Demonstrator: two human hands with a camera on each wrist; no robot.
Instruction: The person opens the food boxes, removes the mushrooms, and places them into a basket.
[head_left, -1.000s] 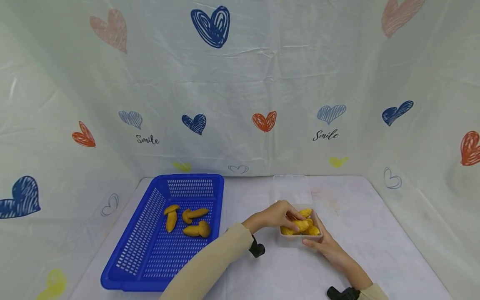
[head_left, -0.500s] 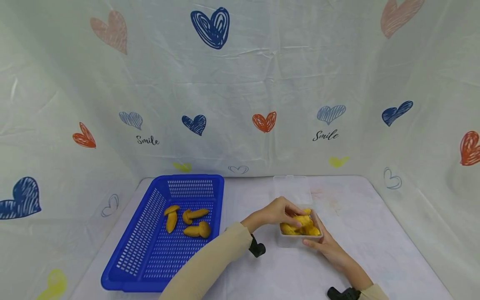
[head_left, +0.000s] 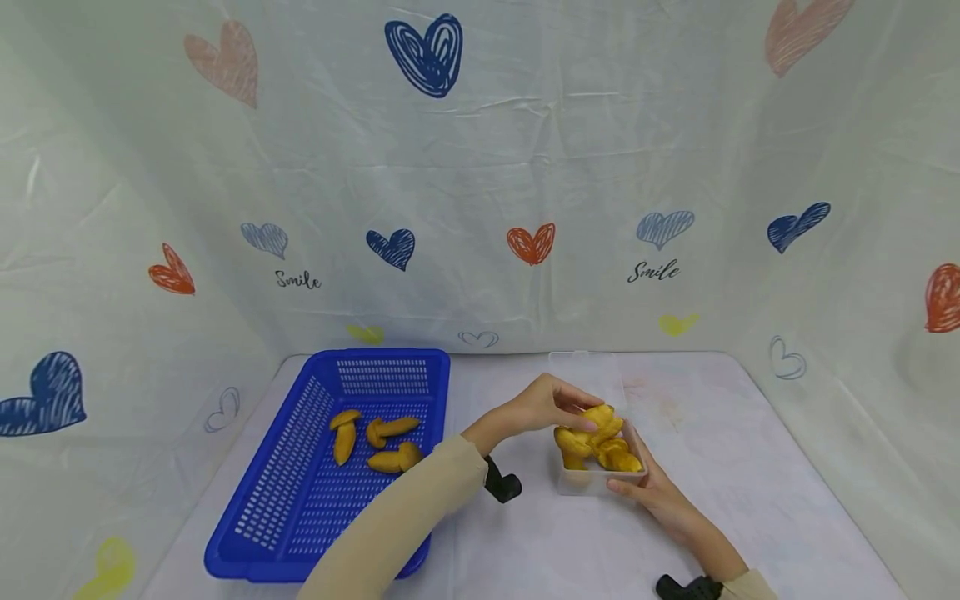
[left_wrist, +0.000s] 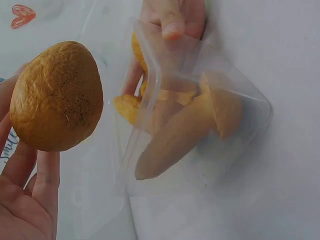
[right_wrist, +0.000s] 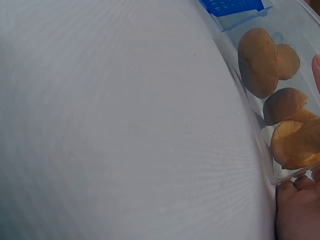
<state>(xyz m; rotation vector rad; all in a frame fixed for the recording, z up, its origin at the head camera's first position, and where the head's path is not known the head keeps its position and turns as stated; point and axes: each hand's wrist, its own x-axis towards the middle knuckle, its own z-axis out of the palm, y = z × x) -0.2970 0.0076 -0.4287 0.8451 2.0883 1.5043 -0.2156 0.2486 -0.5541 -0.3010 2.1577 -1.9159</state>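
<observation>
I find the left hand (head_left: 551, 406) raised just above the near-left edge of the clear plastic box (head_left: 596, 482), its fingers curled round a yellow-brown mushroom piece (head_left: 581, 429). The left wrist view confirms the pinch: the mushroom cap (left_wrist: 56, 96) sits against the fingertips (left_wrist: 42, 172), clear of the box rim. I note the piece is lifted, no longer resting among the others.

The right hand (head_left: 652, 492) cups the box at its near-right corner, fingers wrapped against the wall; the right wrist view shows fingertips (right_wrist: 297, 187) pressed to the lower rim. The remaining mushroom pieces (head_left: 618, 454) lie heaped inside the box.

To the left, well apart, the blue basket (head_left: 300, 500) stands on the table (head_left: 750, 467) and holds several more mushrooms (head_left: 375, 442).
</observation>
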